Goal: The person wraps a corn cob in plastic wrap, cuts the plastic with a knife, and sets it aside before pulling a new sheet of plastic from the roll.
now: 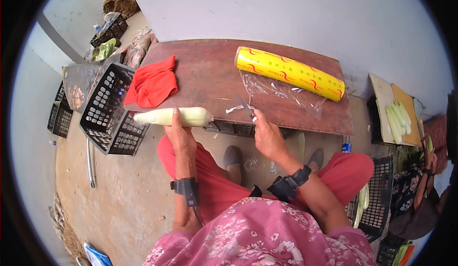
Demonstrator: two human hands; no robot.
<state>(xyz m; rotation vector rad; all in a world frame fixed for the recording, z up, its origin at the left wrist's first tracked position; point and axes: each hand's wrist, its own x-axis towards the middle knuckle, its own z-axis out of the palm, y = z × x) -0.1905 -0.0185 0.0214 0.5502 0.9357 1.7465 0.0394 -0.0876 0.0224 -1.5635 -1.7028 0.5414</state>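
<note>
My left hand [182, 139] is closed around a long, pale green-white vegetable [193, 116], its thumb across the top. The vegetable lies sideways over the table's near edge, its left end by the black crate. My right hand [268, 135] grips a small knife [245, 105], the blade pointing up and away over the table [205, 75]. Something white shows at the fingers of that hand. Near the blade lies a white scrap [234, 109]. A yellow roll of cling film [291, 73] rests at the back right, with loose clear film [281, 92] trailing in front of it.
A red cloth [151, 82] lies at the table's left end, beside black plastic crates [102, 108]. On the right, pale long vegetables [397, 120] lie on a board. Another black crate [381, 189] stands beside my right knee. A co-worker [420, 204] sits at far right.
</note>
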